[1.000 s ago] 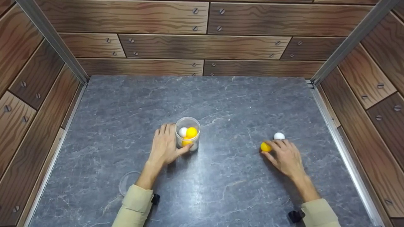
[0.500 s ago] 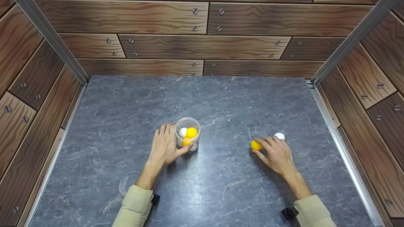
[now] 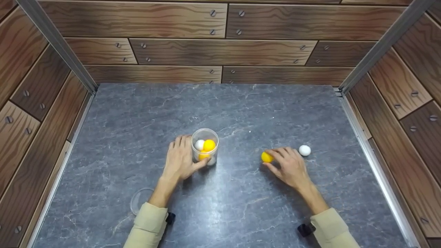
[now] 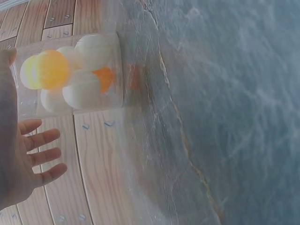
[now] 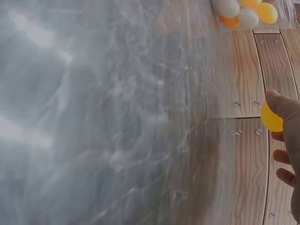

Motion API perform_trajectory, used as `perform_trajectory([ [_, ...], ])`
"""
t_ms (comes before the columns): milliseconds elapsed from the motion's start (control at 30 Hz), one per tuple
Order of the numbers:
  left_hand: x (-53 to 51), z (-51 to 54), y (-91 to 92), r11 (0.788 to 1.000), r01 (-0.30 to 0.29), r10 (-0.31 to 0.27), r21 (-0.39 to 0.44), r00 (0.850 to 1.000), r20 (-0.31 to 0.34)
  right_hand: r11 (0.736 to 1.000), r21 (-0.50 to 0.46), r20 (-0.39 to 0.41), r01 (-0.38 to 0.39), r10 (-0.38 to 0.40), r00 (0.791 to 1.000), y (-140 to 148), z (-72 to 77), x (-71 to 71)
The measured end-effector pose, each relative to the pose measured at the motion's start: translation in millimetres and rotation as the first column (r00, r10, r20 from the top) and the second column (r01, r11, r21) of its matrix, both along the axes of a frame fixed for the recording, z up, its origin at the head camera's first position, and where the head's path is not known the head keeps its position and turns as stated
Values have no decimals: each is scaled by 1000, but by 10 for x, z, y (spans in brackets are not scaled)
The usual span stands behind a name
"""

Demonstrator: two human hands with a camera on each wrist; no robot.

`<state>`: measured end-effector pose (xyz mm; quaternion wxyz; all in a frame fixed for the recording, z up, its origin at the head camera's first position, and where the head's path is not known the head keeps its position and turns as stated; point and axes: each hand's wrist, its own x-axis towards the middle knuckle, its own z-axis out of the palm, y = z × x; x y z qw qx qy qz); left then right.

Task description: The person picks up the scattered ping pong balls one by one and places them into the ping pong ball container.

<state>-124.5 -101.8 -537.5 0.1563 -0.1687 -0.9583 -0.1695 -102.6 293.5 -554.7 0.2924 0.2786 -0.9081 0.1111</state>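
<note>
My left hand [image 3: 180, 157] holds the side of a clear plastic jar [image 3: 214, 132] that stands upright and lidless on the table. Its thumb lies across the jar's near side, with the fingers on the left. Several white and orange-yellow ping-pong balls [image 4: 82, 90] are inside the jar. To the right, my right hand [image 3: 288, 167] pinches a yellow ping-pong ball [image 3: 266, 157] between thumb and fingers. The right wrist view shows this yellow ball [image 5: 272, 118] held above the tabletop. Behind the right hand, a white ping-pong ball [image 3: 304, 150] lies on the table.
A clear round lid [image 3: 137, 201] lies on the grey marbled table [image 3: 234, 106] beside my left forearm, which partly covers it. Wood-patterned walls [image 3: 182, 51] enclose the table at the back and both sides, with metal rails along the side edges.
My right hand has moved left with the yellow ball, toward the jar, leaving the white ball fully in sight. The left hand and the jar have stayed in place.
</note>
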Motion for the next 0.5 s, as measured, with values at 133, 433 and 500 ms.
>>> perform_trajectory([
  [133, 1, 10, 2, 1000, -3, 3, -7, 1000, 2, 1000, -7, -5, -8, 8, 1000, -62, 22, -15],
  [433, -1, 2, 0, 1000, 2, -2, -2, 1000, 9, 999, -24, -4, -20, 20, 1000, -158, 42, -45],
  [500, -7, -3, 0, 1000, 4, -4, 2, 1000, 8, 1000, -22, -4, -20, 20, 1000, -179, 54, -49],
])
